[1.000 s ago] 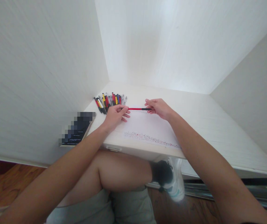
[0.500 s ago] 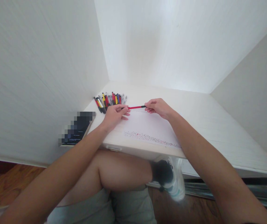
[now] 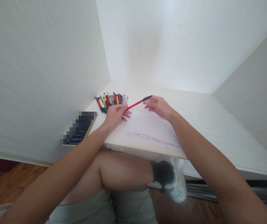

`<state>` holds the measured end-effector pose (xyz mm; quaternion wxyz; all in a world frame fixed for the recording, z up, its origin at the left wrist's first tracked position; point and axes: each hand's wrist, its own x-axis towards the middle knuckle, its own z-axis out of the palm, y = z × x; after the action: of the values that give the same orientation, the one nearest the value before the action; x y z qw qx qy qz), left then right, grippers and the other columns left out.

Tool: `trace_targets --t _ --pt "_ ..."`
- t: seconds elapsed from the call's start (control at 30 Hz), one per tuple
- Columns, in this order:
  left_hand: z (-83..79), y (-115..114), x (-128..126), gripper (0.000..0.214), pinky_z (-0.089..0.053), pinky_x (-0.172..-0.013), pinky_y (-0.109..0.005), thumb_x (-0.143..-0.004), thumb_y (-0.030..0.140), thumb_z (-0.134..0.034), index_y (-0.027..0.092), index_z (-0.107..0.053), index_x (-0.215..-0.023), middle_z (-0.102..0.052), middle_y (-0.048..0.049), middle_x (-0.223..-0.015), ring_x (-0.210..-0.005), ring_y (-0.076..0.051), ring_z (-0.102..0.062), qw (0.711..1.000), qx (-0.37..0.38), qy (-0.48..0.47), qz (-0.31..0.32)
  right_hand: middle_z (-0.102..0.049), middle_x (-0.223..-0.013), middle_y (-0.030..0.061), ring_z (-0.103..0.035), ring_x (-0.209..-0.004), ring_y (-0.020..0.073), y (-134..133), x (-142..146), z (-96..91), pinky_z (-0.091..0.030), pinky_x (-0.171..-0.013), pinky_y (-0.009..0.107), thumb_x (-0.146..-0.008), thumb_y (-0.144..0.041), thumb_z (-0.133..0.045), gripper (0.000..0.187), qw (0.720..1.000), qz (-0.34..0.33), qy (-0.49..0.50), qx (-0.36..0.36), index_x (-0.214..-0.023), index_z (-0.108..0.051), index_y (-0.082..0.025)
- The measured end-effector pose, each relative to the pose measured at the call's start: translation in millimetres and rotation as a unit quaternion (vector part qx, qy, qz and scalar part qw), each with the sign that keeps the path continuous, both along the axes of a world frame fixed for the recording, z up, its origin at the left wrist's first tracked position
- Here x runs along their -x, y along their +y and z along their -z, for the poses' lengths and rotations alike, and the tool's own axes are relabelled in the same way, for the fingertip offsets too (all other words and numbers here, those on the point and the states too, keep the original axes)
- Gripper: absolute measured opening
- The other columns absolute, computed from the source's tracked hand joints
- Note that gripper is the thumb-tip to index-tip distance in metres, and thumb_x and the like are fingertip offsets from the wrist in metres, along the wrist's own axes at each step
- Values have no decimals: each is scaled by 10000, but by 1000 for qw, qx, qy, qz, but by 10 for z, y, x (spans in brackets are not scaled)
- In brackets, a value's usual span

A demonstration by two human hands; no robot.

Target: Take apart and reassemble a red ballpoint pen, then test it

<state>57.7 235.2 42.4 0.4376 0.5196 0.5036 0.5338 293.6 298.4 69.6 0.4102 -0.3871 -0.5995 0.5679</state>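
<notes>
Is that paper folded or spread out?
Spread out: the sheet of paper lies flat on the white desktop, blank middle and speckled near edge showing.

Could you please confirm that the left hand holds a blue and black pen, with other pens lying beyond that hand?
Not quite: in the head view, the left hand holds a red and black pen, not blue; other pens lie beyond it.

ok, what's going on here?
Someone's left hand pinches a red pen, which slants up to a black end at the right hand; whether those touch is unclear. A sheet of paper with small marks along its near edge lies on a white desk. More pens lie bunched beyond the left hand.
</notes>
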Motion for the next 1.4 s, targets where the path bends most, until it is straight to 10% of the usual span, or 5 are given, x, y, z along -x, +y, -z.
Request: trace_targets --t 0.3,0.63,1.1,1.4 --pt "2 -5 0 143 -505 -469 -190 -875 274 -725 137 -730 -914 -733 -87 -810 -617 -133 -660 999 -14 40 -32 -715 -811 95 -594 -608 117 -14 48 -1 -478 -557 254 -928 -455 -706 306 997 26 7 66 -908 -719 -150" --pt "51 26 12 136 -501 -463 -189 -881 275 -708 141 -725 -872 -706 -64 -750 -607 -129 -642 998 -37 52 -18 -721 -779 98 -620 -620 116 -25 55 -10 -506 -588 244 -909 -212 -716 148 996 51 -16 65 -785 -678 -141" --pt "22 29 -3 151 -433 -437 -189 -955 252 -603 160 -715 -911 -648 -13 -633 -471 -97 -560 999 2 29 -30 -732 -965 33 -644 -866 146 26 -21 55 -527 -806 291 -651 -116 -819 226 998 -1 29 -49 -834 -719 -203" --pt "5 24 -13 178 -431 -425 -196 -952 311 -646 157 -689 -874 -655 -34 -650 -492 -105 -575 999 5 27 -37 -724 -966 97 -683 -812 137 -12 69 43 -574 -791 267 -815 -149 -772 74 996 36 51 66 -859 -713 -143"
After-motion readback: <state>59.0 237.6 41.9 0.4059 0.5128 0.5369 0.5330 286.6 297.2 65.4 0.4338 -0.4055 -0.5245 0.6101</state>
